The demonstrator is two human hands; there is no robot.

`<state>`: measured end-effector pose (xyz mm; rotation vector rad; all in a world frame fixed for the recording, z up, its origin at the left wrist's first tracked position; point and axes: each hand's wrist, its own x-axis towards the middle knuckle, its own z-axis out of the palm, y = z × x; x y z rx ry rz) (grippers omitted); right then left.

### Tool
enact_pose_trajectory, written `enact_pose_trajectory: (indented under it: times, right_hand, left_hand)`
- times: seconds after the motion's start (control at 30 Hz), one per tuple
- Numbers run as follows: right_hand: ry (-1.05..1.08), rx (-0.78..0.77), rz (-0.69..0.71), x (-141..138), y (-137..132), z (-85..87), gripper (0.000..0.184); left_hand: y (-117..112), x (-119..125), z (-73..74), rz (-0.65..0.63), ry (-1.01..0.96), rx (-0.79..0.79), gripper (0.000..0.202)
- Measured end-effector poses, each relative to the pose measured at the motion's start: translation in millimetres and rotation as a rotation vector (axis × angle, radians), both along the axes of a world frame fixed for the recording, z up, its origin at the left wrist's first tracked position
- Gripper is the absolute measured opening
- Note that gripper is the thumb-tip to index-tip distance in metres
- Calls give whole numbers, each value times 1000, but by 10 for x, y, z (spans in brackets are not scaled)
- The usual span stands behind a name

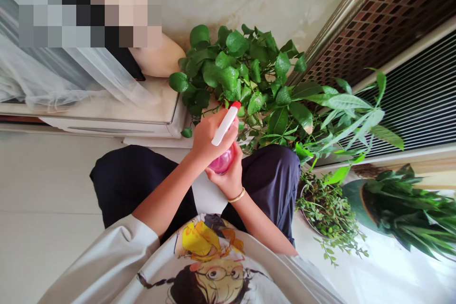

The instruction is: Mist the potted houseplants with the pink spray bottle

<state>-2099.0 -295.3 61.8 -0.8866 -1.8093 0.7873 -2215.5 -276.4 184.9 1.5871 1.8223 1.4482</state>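
A pink spray bottle with a white head and red nozzle tip is held in front of me, above my lap. My left hand is wrapped round the white spray head. My right hand, with a thin bracelet at the wrist, cups the pink body from below. The nozzle points at a leafy green pothos plant just beyond it, whose leaves look wet and shiny. My dark trousers and white printed shirt fill the lower middle.
Another person's bare arm rests on a pale ledge at upper left, by a sheer curtain. To the right stand a long-leaved plant, a small-leaved potted plant and a dark green potted plant. A grille lies far right.
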Motion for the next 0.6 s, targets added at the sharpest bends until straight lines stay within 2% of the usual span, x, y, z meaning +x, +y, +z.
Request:
enact_pose_trajectory:
  times: [0.17, 0.33, 0.5, 0.6]
  right_hand:
    - [-53, 34, 93, -3, 21, 2, 107]
    - [-95, 55, 101, -2, 38, -39, 107]
    - [-117, 71, 127, 5, 39, -53, 109]
    - [-137, 79, 129, 1, 38, -45, 110]
  left_hand:
    - [-37, -73, -41, 91, -8, -37, 17]
    - [-65, -103, -126, 85, -56, 51, 12]
    - [-95, -117, -156, 175, -55, -15, 15]
    - [-115, -131, -161, 162, -76, 12, 15]
